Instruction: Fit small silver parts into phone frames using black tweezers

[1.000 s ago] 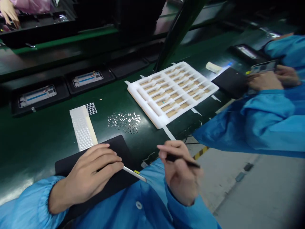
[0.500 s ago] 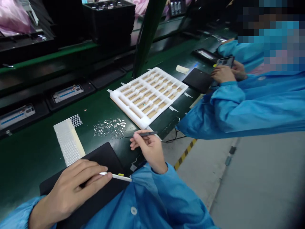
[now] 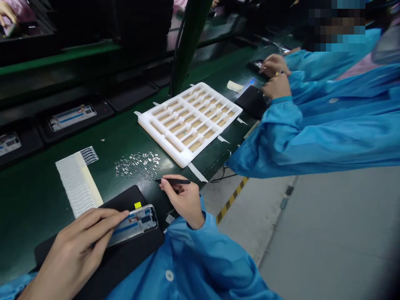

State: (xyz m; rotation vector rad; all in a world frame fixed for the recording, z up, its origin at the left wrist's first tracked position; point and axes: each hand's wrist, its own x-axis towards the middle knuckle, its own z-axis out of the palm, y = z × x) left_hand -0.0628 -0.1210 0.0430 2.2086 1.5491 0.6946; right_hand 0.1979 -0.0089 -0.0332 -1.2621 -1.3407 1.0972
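My left hand is closed on a phone frame, its inner side with blue strips facing up and a yellow tab at its edge. The frame is over a black mat, and my fingers cover its left part. In my right hand dark tweezers are pinched, their tips at the near edge of a scatter of small shiny metal pieces. Left of that scatter lies a white sheet with rows of thin strips.
A white slotted foam tray is taped to the green bench. Black trays with phone frames stand along the back left. At right, a co-worker's hands work above a dark mat. A green post rises behind the foam tray.
My left hand has turned the phone frame from edge-on to face-up. My right hand has brought the tweezers leftward to the metal pieces. The whole view has shifted.
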